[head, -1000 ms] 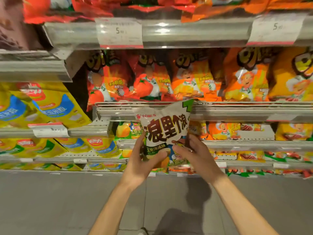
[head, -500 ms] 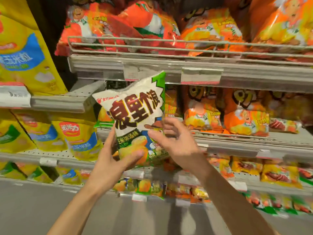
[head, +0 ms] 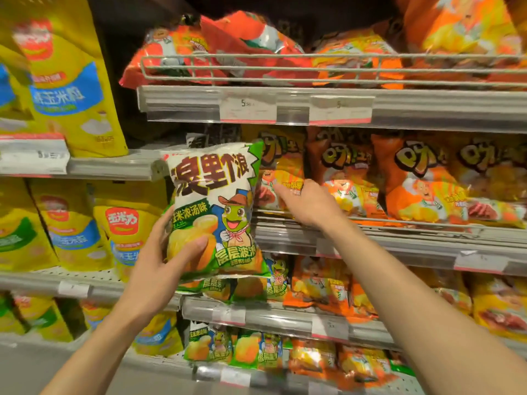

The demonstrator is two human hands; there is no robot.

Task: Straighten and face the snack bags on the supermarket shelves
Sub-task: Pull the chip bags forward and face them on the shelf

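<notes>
Shelves [head: 399, 109] w/ snacks; left hand [head: 159, 260] grips green bag [head: 214, 212] (upright).

Left hand [head: 159, 260] gripping a white and green snack bag [head: 215, 208] by its lower left corner, thumb across the front, bag upright and facing out (cartoon frog in a cowboy hat on it). Right hand [head: 309, 205] free, fingers [head: 281, 189] loosely spread, reaching to an orange-yellow bag [head: 285, 169] on the middle shelf [head: 399, 240]. Yellow bags [head: 71, 89] at left
</notes>
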